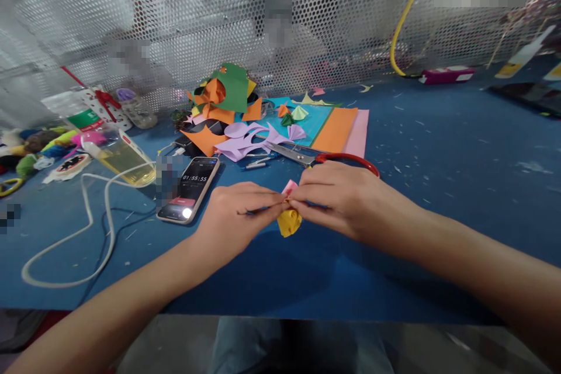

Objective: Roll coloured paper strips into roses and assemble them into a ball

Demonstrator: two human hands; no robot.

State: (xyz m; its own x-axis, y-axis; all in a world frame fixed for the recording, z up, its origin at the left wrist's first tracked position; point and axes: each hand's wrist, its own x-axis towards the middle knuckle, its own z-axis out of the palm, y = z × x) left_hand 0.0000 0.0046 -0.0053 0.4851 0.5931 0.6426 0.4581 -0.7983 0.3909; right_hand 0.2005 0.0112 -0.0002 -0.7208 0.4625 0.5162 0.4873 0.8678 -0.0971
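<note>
Between my two hands is a small piece of folded paper (290,222), yellow below and pink at its upper end. My left hand (239,210) pinches it from the left, thumb and fingers pressed together. From the right, my right hand (342,196) pinches the same piece, fingertips meeting those of the left. The fingers cover the middle of the paper. Just beyond my right hand lie scissors with red handles (348,158), their blades pointing left. Purple paper offcuts (245,141) and small folded paper pieces, including a light green one (300,113), lie past the scissors.
A phone showing a timer (193,187) lies left of my hands, with a white cable (111,234) looping beside it. Orange sheets (335,131) and green scraps (234,87) are heaped behind. A bottle of yellowish liquid (127,158) lies at left. Perforated metal (307,23) borders the blue table (438,187).
</note>
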